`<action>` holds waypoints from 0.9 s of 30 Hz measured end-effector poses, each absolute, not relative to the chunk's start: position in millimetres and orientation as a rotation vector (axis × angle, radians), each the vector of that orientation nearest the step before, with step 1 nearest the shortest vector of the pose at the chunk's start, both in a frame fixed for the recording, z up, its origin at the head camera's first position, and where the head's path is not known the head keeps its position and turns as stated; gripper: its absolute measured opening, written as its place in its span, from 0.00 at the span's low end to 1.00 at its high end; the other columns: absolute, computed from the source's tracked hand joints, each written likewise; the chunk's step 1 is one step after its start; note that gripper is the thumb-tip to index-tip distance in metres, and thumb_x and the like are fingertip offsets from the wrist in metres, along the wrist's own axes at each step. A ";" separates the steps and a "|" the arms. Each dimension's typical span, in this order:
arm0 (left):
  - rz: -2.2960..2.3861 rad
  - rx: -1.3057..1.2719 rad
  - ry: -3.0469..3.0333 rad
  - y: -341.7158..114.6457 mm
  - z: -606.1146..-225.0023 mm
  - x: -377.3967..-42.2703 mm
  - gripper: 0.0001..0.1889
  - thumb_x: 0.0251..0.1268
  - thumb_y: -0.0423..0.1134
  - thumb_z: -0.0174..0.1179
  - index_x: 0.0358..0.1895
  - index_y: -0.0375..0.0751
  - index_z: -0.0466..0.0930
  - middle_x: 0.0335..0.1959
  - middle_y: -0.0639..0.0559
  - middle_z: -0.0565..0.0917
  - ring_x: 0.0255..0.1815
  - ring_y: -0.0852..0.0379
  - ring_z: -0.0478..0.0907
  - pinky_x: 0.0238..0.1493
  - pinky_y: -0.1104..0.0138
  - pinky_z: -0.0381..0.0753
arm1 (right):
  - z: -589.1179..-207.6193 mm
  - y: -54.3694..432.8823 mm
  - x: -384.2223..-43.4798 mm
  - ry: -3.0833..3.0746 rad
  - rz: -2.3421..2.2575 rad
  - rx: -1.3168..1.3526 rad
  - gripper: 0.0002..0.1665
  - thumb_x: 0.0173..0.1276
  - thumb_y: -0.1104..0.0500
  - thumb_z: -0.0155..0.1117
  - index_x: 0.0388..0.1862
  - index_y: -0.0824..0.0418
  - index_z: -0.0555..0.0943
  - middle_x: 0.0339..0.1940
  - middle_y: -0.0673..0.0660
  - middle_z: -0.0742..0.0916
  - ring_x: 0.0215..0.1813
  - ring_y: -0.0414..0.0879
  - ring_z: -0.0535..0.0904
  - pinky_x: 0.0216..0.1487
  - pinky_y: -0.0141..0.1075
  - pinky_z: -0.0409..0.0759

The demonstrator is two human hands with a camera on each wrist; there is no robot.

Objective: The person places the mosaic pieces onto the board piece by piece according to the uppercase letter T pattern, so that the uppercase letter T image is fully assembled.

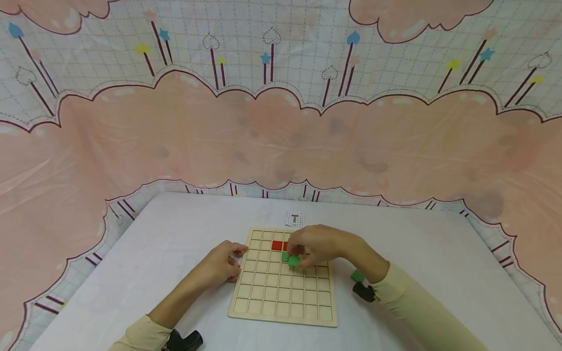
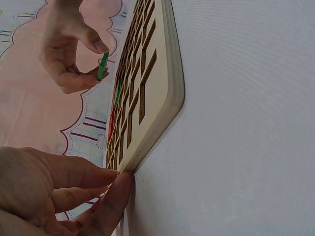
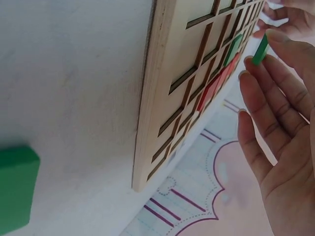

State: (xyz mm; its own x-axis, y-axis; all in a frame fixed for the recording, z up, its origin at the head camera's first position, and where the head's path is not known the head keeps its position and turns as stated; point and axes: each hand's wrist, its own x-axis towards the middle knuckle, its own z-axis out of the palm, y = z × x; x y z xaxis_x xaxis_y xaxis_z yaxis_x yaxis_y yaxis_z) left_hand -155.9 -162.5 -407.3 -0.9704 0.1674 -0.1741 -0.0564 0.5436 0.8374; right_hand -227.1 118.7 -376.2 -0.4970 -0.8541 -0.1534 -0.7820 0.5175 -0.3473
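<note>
My right hand (image 1: 319, 242) pinches a green square tile (image 1: 294, 261) between thumb and fingertips above the wooden grid board (image 1: 283, 295). In the right wrist view this tile (image 3: 260, 50) stands tilted, edge-on, off the board's surface. At the board's left edge, my left hand (image 1: 219, 262) grips the rim with thumb and fingertips; the left wrist view shows the fingers (image 2: 115, 196) meeting at the rim. Red tiles (image 1: 277, 245) lie in a row of cells, partly covered by my right hand. Another green tile (image 1: 285, 256) sits in a cell just below them.
A loose green tile (image 1: 357, 276) lies on the white table (image 1: 175, 234) right of the board, close to my right wrist. Behind the board is a small card (image 1: 294, 219) printed with a coloured grid. A patterned cloth backdrop (image 1: 263, 136) rises beyond the table.
</note>
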 end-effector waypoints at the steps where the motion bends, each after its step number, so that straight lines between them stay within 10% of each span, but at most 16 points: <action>1: 1.393 0.092 2.549 -162.4 -407.4 -156.0 0.30 0.52 0.14 0.58 0.64 0.27 0.76 0.51 0.40 0.74 0.34 0.52 0.75 0.25 0.66 0.80 | -376.6 118.2 -227.2 2.456 -0.334 -1.368 0.13 0.64 0.49 0.74 0.46 0.47 0.85 0.37 0.37 0.82 0.42 0.35 0.79 0.45 0.28 0.78; 27: 1.411 0.101 2.541 -163.5 -408.8 -156.2 0.31 0.50 0.14 0.57 0.63 0.26 0.77 0.51 0.39 0.74 0.35 0.52 0.74 0.24 0.67 0.80 | -380.0 101.6 -224.0 2.456 -0.261 -1.424 0.10 0.65 0.50 0.73 0.43 0.46 0.83 0.37 0.39 0.82 0.41 0.35 0.77 0.44 0.28 0.76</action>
